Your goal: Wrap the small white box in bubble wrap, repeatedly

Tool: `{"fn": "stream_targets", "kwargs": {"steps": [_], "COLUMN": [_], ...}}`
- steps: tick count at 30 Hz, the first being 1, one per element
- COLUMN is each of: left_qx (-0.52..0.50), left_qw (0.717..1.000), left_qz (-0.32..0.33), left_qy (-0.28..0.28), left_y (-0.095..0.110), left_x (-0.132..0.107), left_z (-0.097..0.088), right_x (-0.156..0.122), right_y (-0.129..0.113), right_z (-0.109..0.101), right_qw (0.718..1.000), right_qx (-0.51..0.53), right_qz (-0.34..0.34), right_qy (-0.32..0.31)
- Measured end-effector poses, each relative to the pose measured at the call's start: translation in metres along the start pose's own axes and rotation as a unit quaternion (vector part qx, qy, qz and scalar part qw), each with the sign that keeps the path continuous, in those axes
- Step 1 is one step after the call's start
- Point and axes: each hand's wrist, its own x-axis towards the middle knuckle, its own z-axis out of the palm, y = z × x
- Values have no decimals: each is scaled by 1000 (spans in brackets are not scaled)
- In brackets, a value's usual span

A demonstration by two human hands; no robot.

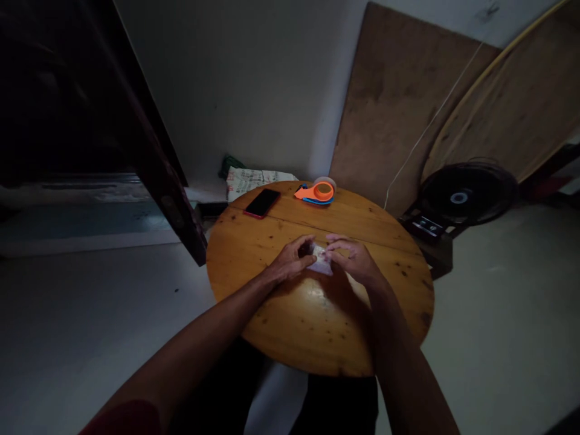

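Observation:
Between my hands, low over the round wooden table (pixel 281 314), is a small flat whitish-purple piece (pixel 322 266), perhaps paper or a packet; I cannot make out its kind. My left hand (pixel 292 258) holds its left side, thumb on top and fingers curved behind. From the right, my right hand (pixel 356 261) meets its other edge with thumb and fingertips close together. Part of the piece is covered by the fingers. Beyond the hands lie an orange and blue tape dispenser (pixel 317 192) and a phone (pixel 263 203) with a red edge.
A black fan (pixel 462 194) stands right of the table. Behind it, a brown board (pixel 385 103) and a large round panel (pixel 512 96) lean on the wall. Printed sacking (pixel 254 177) lies past the far table edge. A dark door frame (pixel 158 163) rises at left.

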Motion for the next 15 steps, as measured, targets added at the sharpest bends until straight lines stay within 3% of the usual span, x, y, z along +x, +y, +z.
{"fn": "stream_targets", "kwargs": {"steps": [6, 12, 15], "left_qx": [3, -2, -9], "left_qw": [1000, 1000, 1000], "left_qz": [-1, 1, 1], "left_qy": [2, -5, -3], "left_y": [0, 0, 1], "left_x": [0, 0, 0], "left_z": [0, 1, 1], "right_x": [0, 0, 0], "right_y": [6, 0, 0], "right_z": [-3, 6, 11], "right_qw": [998, 993, 995], "right_qx": [-23, -103, -83], "right_qz": [-37, -62, -46], "right_qy": [-43, -4, 10]}}
